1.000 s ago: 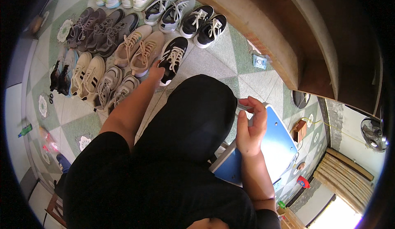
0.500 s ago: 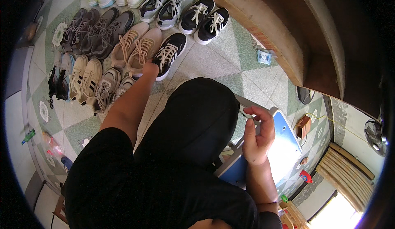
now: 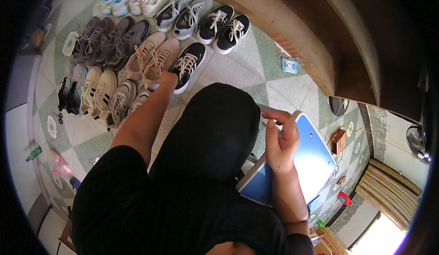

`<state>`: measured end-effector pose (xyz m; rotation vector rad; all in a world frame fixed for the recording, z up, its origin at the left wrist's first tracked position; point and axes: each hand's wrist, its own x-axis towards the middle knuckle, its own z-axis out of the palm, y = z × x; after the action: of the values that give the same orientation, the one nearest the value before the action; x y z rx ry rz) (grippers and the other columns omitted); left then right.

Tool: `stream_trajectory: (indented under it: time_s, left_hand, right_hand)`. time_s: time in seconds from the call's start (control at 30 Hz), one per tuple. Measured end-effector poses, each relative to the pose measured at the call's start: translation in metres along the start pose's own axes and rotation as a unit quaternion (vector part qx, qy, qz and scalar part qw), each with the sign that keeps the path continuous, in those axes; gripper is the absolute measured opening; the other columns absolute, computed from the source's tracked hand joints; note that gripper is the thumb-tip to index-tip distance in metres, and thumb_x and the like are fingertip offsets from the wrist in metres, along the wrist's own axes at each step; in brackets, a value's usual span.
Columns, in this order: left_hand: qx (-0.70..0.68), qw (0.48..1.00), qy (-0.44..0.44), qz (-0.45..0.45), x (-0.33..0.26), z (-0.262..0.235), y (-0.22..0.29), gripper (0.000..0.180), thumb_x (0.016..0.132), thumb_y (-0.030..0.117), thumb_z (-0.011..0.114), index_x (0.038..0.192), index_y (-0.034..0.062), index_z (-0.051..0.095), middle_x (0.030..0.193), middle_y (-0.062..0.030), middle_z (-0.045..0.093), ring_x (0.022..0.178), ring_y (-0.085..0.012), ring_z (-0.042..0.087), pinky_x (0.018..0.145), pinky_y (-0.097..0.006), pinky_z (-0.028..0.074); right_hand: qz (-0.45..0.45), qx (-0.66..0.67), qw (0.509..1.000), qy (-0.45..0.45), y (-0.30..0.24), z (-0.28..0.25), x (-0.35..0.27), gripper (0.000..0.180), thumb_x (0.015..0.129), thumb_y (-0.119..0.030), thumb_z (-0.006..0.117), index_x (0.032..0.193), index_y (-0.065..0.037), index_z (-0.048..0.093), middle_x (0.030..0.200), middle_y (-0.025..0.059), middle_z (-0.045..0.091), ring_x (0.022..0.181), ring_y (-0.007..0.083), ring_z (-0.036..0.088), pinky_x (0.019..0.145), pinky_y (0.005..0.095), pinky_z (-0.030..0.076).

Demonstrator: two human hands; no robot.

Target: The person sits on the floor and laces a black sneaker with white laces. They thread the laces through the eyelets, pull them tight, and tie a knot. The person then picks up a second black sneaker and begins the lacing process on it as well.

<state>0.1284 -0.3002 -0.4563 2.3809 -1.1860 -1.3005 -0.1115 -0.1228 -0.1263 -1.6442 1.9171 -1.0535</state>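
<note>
My left hand (image 3: 168, 80) is closed at the heel of a black sneaker (image 3: 190, 62) with white laces and a white sole, which stands on the floor. Its fingertips are hidden behind the hand and wrist. Just left of that hand stand a pair of pinkish-beige sneakers (image 3: 161, 62). My right hand (image 3: 281, 140) is raised beside my knee, empty, with its thumb up and fingers loosely bent apart. Behind it is a blue panel with a pale rim (image 3: 297, 156).
Pairs of shoes stand in rows at the left, among them grey-brown sneakers (image 3: 122, 44), cream sneakers (image 3: 103, 92) and another black pair (image 3: 231, 34). A wooden shelf unit (image 3: 315, 49) runs along the far right. A small blue-white packet (image 3: 289, 65) lies near it.
The view has shifted a little. My left hand stays at the black sneaker's heel, and my right hand keeps its bent pose near the knee.
</note>
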Motion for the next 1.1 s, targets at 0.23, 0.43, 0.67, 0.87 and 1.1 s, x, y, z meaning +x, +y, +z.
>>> stream_trajectory:
  time_s: [0.23, 0.43, 0.67, 0.87, 1.1]
  left_hand:
    - [-0.315, 0.905, -0.040, 0.283, -0.100, -0.037, 0.063, 0.030, 0.087, 0.014, 0.054, 0.115, 0.0028, 0.060, 0.114, -0.0139, 0.061, 0.105, -0.0222, 0.056, 0.090, -0.031, 0.042]
    - [-0.325, 0.752, -0.284, 0.497, -0.317, -0.112, 0.128, 0.031, 0.092, 0.004, 0.049, 0.122, 0.0016, 0.053, 0.120, -0.0091, 0.057, 0.109, -0.0160, 0.053, 0.095, -0.028, 0.040]
    - [-0.140, 0.663, -0.460, 0.574, -0.425, -0.067, 0.086, 0.050, 0.089, 0.001, 0.053, 0.137, 0.0035, 0.038, 0.137, -0.0110, 0.043, 0.126, -0.0215, 0.041, 0.102, -0.035, 0.035]
    - [-0.037, 0.592, -0.609, 0.527, -0.506, -0.023, 0.096, 0.054, 0.090, 0.006, 0.056, 0.140, 0.0086, 0.036, 0.138, -0.0064, 0.042, 0.127, -0.0189, 0.041, 0.101, -0.034, 0.036]
    - [0.069, 0.534, -0.705, 0.462, -0.590, 0.040, 0.095, 0.054, 0.094, 0.009, 0.050, 0.143, 0.0064, 0.030, 0.139, -0.0122, 0.041, 0.124, -0.0210, 0.044, 0.100, -0.033, 0.037]
  right_hand:
    - [-0.007, 0.060, 0.997, 0.043, 0.001, 0.003, -0.004, 0.007, 0.084, -0.001, 0.057, 0.091, 0.001, 0.060, 0.089, 0.0132, 0.063, 0.081, 0.0258, 0.060, 0.072, 0.0323, 0.047]
    - [-0.050, 0.107, 0.990, 0.082, 0.001, -0.013, -0.028, 0.033, 0.084, 0.003, 0.056, 0.116, 0.001, 0.049, 0.112, 0.0137, 0.055, 0.095, 0.0214, 0.056, 0.072, 0.0297, 0.048]
    - [-0.021, 0.014, 0.999, 0.037, -0.024, -0.094, -0.130, 0.049, 0.078, 0.000, 0.064, 0.123, -0.001, 0.045, 0.121, 0.0179, 0.050, 0.103, 0.0285, 0.055, 0.074, 0.0333, 0.050]
    - [0.035, -0.005, 0.988, 0.149, -0.013, -0.176, -0.231, 0.055, 0.076, -0.002, 0.066, 0.127, -0.002, 0.044, 0.121, 0.0170, 0.051, 0.103, 0.0281, 0.056, 0.079, 0.0340, 0.049]
    - [0.116, 0.097, 0.833, 0.532, 0.051, -0.217, -0.373, 0.022, 0.087, 0.000, 0.053, 0.109, 0.000, 0.056, 0.104, 0.0078, 0.060, 0.093, 0.0140, 0.057, 0.077, 0.0259, 0.045]
